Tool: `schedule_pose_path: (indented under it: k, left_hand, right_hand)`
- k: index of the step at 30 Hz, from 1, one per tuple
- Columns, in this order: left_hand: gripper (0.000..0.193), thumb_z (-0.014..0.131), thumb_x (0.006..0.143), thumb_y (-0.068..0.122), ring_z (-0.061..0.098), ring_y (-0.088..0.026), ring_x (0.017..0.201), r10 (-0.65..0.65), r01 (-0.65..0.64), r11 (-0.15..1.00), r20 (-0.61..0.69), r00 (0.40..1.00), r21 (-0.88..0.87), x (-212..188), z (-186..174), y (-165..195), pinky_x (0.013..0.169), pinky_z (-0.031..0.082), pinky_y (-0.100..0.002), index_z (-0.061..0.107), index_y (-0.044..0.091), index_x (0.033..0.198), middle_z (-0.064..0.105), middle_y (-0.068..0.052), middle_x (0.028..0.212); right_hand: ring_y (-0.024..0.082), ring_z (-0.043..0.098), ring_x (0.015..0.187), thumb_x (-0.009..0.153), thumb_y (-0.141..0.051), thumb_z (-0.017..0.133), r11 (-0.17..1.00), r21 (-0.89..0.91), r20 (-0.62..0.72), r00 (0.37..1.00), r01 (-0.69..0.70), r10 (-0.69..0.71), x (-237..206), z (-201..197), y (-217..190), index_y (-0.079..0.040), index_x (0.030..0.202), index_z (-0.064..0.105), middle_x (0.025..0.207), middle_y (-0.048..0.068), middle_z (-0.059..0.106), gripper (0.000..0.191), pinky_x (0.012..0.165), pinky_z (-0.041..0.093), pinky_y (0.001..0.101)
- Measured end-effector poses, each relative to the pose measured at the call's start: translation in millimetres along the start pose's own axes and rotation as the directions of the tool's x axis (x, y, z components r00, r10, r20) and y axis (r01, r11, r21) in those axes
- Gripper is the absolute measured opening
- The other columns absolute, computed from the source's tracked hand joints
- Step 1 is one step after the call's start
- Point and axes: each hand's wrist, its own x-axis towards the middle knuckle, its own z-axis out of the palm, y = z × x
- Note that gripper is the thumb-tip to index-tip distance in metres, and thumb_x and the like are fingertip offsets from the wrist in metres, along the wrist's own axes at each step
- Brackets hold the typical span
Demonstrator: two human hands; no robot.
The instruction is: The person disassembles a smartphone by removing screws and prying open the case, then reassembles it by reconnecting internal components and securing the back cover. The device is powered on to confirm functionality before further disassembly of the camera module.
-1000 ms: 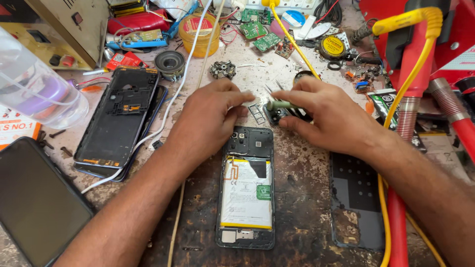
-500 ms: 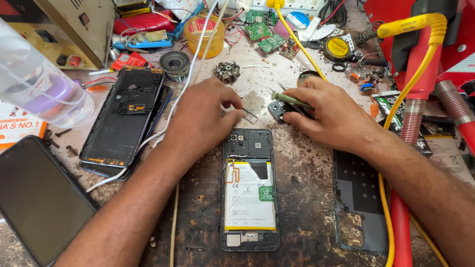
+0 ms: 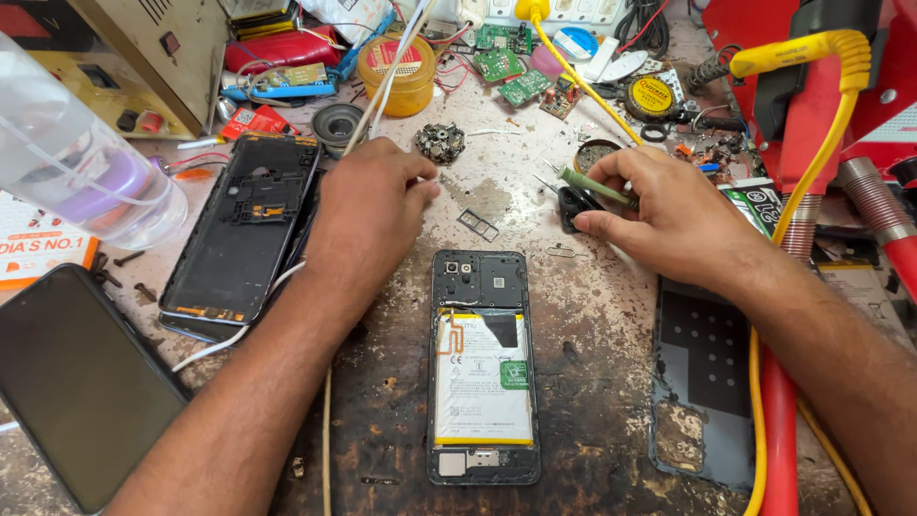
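Observation:
An opened phone (image 3: 482,368) lies face down in the middle of the worn bench, its white battery and dark top board exposed. Above and left of it my left hand (image 3: 373,205) rests knuckles up, fingers pinched together near the bench; whether anything tiny is between them I cannot tell. To the upper right my right hand (image 3: 664,215) grips a green-handled tool (image 3: 597,186) over a small black part (image 3: 571,205). A small metal card tray (image 3: 478,224) lies between the two hands.
A black phone frame (image 3: 244,229) lies left, a dark screen (image 3: 76,382) at lower left, a back cover (image 3: 702,392) at lower right. A clear plastic bottle (image 3: 72,158) stands far left. Circuit boards, wires and a yellow tub (image 3: 401,76) crowd the back; red equipment with a yellow cable (image 3: 821,124) is at right.
Both hands drew apart from above the phone's top edge: the left slid left, the right moved right and up with the green tool. The card tray now shows between them.

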Motion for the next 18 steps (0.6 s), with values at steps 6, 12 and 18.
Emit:
schedule_pose_path:
  k: [6,12,18]
  left_hand:
    - [0.014,0.08,0.083,0.026,0.064,-0.032,0.094,-0.044,0.039,0.998,0.097,0.994,0.053,2,5,13,0.08,0.049,-0.048,0.081,0.012,0.089,0.068,-0.01,0.089]
    - [0.012,0.071,0.092,0.019,0.062,-0.036,0.097,0.145,-0.148,0.988,0.053,0.988,0.044,-1,7,17,0.081,0.049,-0.049,0.071,0.007,0.092,0.064,-0.014,0.094]
    - [0.02,0.065,0.103,0.018,0.062,-0.036,0.091,0.076,-0.067,0.991,0.078,0.994,-0.118,-8,-2,32,0.082,0.048,-0.048,0.064,0.001,0.093,0.062,-0.016,0.094]
  right_hand:
    - [0.023,0.072,0.084,0.084,-0.032,0.08,0.995,0.033,0.0,0.996,-0.091,0.091,-2,2,-3,-0.003,0.111,0.063,0.093,0.012,0.073,0.044,0.073,0.055,0.0397]
    - [0.022,0.075,0.08,0.085,-0.024,0.076,0.964,0.118,0.032,0.971,-0.239,0.237,-3,-3,-7,-0.009,0.115,0.066,0.093,0.009,0.079,0.035,0.071,0.057,0.0388]
    - [0.03,0.071,0.083,0.087,-0.025,0.081,0.992,-0.123,-0.269,0.962,0.001,-0.034,-8,-3,-6,0.0,0.113,0.067,0.097,0.017,0.072,0.039,0.072,0.054,0.042]
